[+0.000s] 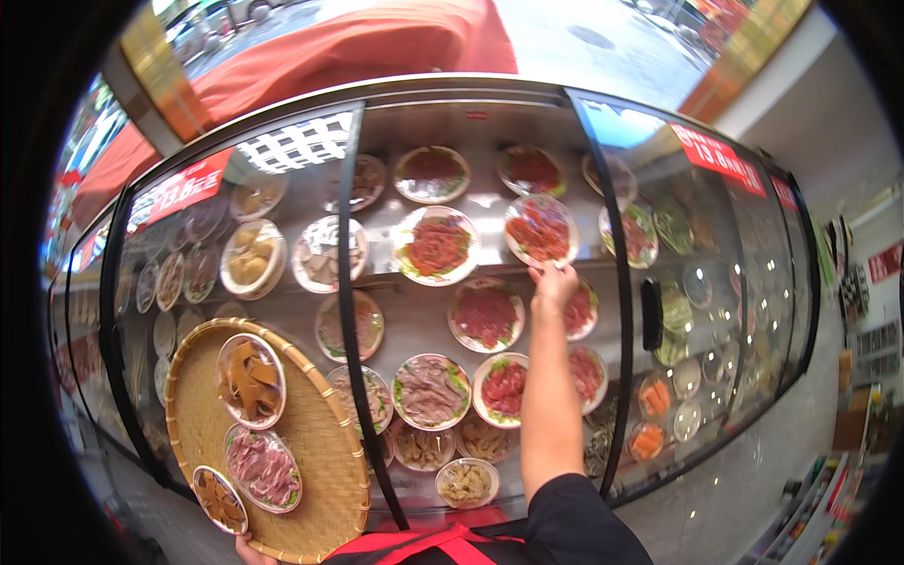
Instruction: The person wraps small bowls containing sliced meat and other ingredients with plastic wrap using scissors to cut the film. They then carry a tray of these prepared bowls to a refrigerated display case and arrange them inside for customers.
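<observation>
My right hand (553, 282) reaches through the display case's open section and grips the near rim of a plate of red sliced meat (538, 229) on the upper shelf. At the lower left, my left hand (254, 549) holds the edge of a round woven bamboo tray (318, 424), its fingers mostly hidden beneath. On the tray lie a plate of brown strips (251, 381), a plate of pink sliced meat on greens (263, 467) and a smaller plate of brown strips (219, 500). Another plate of red meat (436, 246) stands left of my right hand.
Shelves hold more plates, among them pale meat slices (431, 392), red slices (487, 314) and a bowl of yellow balls (252, 258). Black-framed glass doors with a black handle (651, 314) flank the opening. A red cloth (367, 42) lies beyond the case.
</observation>
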`<state>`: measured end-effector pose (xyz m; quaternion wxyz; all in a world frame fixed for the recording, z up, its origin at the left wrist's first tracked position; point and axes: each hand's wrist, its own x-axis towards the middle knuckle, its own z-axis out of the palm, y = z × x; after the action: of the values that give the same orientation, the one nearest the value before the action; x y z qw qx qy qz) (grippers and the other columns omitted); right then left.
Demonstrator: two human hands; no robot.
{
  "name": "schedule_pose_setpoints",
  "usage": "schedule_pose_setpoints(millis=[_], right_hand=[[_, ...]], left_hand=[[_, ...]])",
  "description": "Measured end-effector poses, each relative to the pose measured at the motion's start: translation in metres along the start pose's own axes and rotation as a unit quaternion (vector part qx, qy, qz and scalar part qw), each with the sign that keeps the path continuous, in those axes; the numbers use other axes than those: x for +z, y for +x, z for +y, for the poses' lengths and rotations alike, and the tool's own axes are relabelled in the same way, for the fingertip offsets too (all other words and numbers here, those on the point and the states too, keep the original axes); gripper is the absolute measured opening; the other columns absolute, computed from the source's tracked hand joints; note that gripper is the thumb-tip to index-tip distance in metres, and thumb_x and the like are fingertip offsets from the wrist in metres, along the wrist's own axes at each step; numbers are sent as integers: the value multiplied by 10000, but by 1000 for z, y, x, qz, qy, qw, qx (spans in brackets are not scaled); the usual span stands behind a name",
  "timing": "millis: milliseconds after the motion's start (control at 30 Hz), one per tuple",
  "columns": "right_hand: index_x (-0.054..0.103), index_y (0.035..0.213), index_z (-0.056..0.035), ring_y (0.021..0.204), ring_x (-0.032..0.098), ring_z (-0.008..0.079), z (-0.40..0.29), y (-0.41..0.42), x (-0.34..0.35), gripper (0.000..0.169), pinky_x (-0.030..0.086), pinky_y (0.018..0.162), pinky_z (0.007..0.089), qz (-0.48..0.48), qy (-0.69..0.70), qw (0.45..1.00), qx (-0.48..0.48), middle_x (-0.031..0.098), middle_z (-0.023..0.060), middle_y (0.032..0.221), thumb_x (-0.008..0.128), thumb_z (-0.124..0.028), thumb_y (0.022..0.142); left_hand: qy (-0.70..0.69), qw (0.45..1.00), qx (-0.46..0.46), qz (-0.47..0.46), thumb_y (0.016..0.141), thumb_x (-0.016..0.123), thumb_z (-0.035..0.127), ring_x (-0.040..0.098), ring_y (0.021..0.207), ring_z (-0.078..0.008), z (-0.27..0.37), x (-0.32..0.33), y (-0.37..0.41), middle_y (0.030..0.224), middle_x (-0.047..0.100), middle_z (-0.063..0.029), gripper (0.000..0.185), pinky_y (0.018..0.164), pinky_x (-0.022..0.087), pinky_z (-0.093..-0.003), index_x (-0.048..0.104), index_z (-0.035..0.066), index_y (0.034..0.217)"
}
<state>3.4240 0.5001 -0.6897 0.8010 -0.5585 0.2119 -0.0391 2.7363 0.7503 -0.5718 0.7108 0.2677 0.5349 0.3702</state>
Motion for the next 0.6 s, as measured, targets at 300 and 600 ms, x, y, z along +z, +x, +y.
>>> schedule_pose_setpoints(millis=[300, 600], right_hand=[[528, 991, 21, 766, 577, 310, -21, -10, -9, 253, 472, 715, 399, 163, -365, 882, -250, 576, 162, 896, 544, -158, 812], [579, 1043, 7, 936, 572, 376, -66, 108, 66, 301, 440, 829, 435, -9, -474, 813, -338, 604, 241, 969, 449, -130, 809]], left_hand=[[49, 998, 23, -29, 715, 474, 144, 532, 995, -283, 5, 2, 7, 1095, 573, -115, 404, 901, 413, -397, 525, -6, 1086], [12, 1000, 5, -6, 695, 449, 139, 534, 991, -289, 1, -22, 5, 1084, 581, -107, 400, 906, 413, -402, 536, 1, 1060]])
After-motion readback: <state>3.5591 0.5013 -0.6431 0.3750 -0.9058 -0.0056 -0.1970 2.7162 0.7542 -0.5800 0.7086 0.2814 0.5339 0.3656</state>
